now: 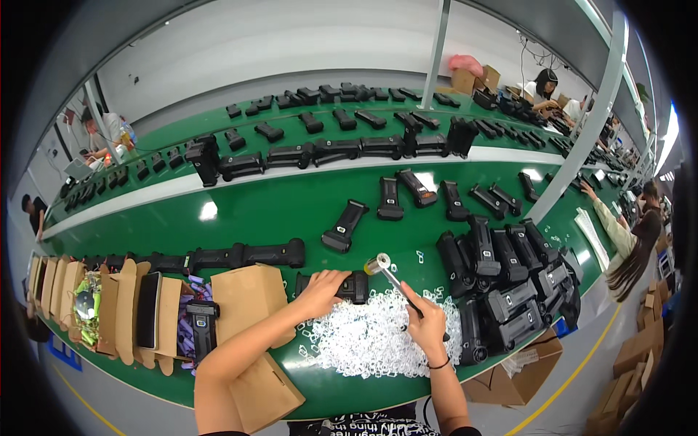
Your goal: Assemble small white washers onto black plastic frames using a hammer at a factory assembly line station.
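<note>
My left hand (325, 293) is closed over a black camera battery grip (356, 287) lying on the green table (254, 218). In my right hand (427, 328) is a slim tool with a silver shaft and a dark handle (411, 296). The tool's silver end touches or overlaps a small round roll or pot (377, 264) just beyond the grip; which of these it is, I cannot tell. Between my hands and nearer to me spreads a heap of small clear frame-shaped pieces (374, 338). A few of them lie loose by the roll or pot.
Many black grips (502, 254) are piled to the right. More stand on a raised shelf (313, 149) at the back. Cardboard boxes (249, 291) line the left, one with purple cells (195, 287). A metal post (582, 131) rises at the right. Other people (632, 225) work nearby.
</note>
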A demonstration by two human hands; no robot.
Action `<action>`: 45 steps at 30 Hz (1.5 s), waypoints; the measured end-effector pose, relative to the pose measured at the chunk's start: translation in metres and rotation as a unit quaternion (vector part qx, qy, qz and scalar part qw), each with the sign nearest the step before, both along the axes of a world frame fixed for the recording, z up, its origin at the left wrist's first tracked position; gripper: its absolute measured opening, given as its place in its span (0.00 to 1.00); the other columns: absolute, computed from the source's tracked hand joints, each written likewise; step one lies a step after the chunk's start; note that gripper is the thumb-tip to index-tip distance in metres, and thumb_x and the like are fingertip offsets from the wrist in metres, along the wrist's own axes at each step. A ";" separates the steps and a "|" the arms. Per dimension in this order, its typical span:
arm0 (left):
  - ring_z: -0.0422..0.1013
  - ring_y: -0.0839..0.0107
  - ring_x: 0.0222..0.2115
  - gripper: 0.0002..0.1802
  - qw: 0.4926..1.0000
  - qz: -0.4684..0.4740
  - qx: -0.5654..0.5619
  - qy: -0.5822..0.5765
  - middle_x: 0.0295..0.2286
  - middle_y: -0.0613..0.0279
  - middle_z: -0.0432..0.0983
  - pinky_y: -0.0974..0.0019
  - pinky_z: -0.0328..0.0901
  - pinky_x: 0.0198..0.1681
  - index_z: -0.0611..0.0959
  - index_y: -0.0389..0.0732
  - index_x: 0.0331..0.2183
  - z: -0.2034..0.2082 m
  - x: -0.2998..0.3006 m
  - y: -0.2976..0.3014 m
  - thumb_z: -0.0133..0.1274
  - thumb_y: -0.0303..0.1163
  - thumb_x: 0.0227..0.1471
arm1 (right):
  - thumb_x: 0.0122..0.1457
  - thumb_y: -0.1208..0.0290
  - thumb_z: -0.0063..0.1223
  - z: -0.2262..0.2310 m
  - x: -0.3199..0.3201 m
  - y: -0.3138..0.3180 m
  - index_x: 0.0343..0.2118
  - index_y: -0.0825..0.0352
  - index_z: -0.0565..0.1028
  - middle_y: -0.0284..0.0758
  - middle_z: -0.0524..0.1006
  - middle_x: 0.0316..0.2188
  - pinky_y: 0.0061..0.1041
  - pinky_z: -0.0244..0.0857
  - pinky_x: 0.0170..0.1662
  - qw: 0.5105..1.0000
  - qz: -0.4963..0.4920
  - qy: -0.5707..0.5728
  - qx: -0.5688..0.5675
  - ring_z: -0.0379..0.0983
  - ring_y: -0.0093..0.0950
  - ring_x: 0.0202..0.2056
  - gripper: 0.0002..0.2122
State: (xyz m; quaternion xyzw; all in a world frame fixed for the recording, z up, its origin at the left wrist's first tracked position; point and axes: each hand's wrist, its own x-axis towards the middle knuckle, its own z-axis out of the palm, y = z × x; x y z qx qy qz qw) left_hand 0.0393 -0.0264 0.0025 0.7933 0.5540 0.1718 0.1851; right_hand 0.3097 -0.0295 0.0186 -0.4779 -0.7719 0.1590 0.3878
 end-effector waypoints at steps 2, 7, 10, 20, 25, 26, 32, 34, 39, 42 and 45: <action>0.58 0.54 0.53 0.38 1.000 0.013 0.010 -0.005 0.49 0.51 0.63 0.51 0.53 0.55 0.64 0.36 0.55 -0.008 0.004 0.013 0.58 0.21 0.41 | 0.47 0.82 0.55 -0.001 0.000 0.000 0.51 0.45 0.74 0.37 0.71 0.18 0.32 0.60 0.22 1.000 -0.006 0.030 0.007 0.67 0.37 0.17 0.28; 0.53 0.50 0.55 0.37 0.990 0.065 0.112 0.047 0.57 0.50 0.52 0.52 0.57 0.53 0.67 0.38 0.54 -0.018 -0.007 0.067 0.60 0.22 0.40 | 0.46 0.82 0.56 0.000 0.007 0.002 0.50 0.46 0.75 0.36 0.70 0.17 0.30 0.60 0.22 0.998 -0.015 0.051 0.014 0.65 0.34 0.16 0.27; 0.52 0.43 0.55 0.38 0.982 0.088 0.140 0.094 0.60 0.46 0.43 0.49 0.58 0.53 0.68 0.43 0.54 -0.028 -0.032 0.091 0.62 0.24 0.39 | 0.46 0.81 0.56 0.002 0.012 0.002 0.50 0.45 0.75 0.35 0.70 0.17 0.31 0.60 0.22 0.998 -0.034 0.059 0.018 0.65 0.34 0.16 0.27; 0.56 0.55 0.56 0.27 0.896 -0.108 0.201 0.380 0.57 0.58 0.57 0.52 0.56 0.56 0.72 0.63 0.50 0.012 -0.114 0.183 0.54 0.30 0.47 | 0.47 0.83 0.56 0.001 0.024 0.004 0.50 0.48 0.75 0.37 0.69 0.16 0.29 0.58 0.20 0.996 -0.077 0.037 0.001 0.64 0.34 0.15 0.27; 0.57 0.59 0.56 0.21 0.785 -0.316 0.262 0.463 0.55 0.60 0.58 0.50 0.52 0.60 0.69 0.62 0.46 0.007 -0.137 0.231 0.47 0.31 0.49 | 0.47 0.82 0.57 0.000 0.021 0.007 0.50 0.47 0.75 0.36 0.68 0.15 0.30 0.58 0.20 0.996 -0.090 0.004 -0.007 0.64 0.33 0.15 0.27; 0.58 0.59 0.55 0.20 0.806 -0.267 0.272 0.454 0.52 0.59 0.61 0.51 0.52 0.60 0.71 0.58 0.44 0.005 -0.152 0.230 0.50 0.31 0.47 | 0.47 0.82 0.57 0.000 0.017 0.009 0.50 0.47 0.75 0.36 0.67 0.15 0.30 0.58 0.20 0.997 -0.083 0.006 -0.008 0.64 0.33 0.15 0.27; 0.65 0.53 0.47 0.30 0.975 0.094 0.175 0.103 0.42 0.51 0.69 0.53 0.60 0.52 0.74 0.38 0.40 0.025 -0.191 0.152 0.65 0.34 0.30 | 0.47 0.84 0.47 -0.017 0.006 0.018 0.50 0.50 0.75 0.40 0.73 0.20 0.33 0.62 0.26 0.999 -0.004 0.051 0.000 0.70 0.40 0.22 0.26; 0.65 0.51 0.45 0.30 0.984 0.074 0.160 0.015 0.41 0.49 0.68 0.54 0.61 0.49 0.74 0.36 0.40 0.049 -0.137 0.127 0.64 0.33 0.31 | 0.41 0.90 0.41 -0.007 0.015 0.011 0.46 0.70 0.75 0.48 0.79 0.36 0.27 0.66 0.45 0.996 -0.011 0.050 -0.069 0.77 0.33 0.39 0.25; 0.64 0.51 0.41 0.33 0.994 -0.013 0.110 0.025 0.38 0.46 0.65 0.55 0.64 0.45 0.71 0.28 0.39 0.030 -0.037 0.061 0.61 0.31 0.27 | 0.59 0.76 0.46 -0.151 0.124 0.104 0.64 0.33 0.41 0.46 0.73 0.45 0.35 0.72 0.36 0.883 0.195 -0.127 -0.409 0.74 0.38 0.29 0.38; 0.60 0.52 0.43 0.37 0.994 -0.046 0.044 0.090 0.38 0.46 0.63 0.56 0.63 0.44 0.69 0.28 0.43 -0.014 -0.034 0.025 0.63 0.30 0.27 | 0.59 0.76 0.47 -0.143 0.085 0.116 0.56 0.47 0.46 0.45 0.73 0.44 0.36 0.71 0.38 0.914 0.246 -0.123 -0.298 0.75 0.38 0.33 0.29; 0.59 0.51 0.46 0.38 1.000 -0.003 0.008 -0.009 0.40 0.48 0.62 0.56 0.59 0.49 0.70 0.30 0.45 -0.030 -0.028 0.012 0.66 0.32 0.30 | 0.53 0.78 0.52 -0.056 0.031 0.046 0.45 0.65 0.69 0.48 0.77 0.36 0.34 0.69 0.39 0.994 0.099 -0.021 -0.052 0.75 0.43 0.33 0.15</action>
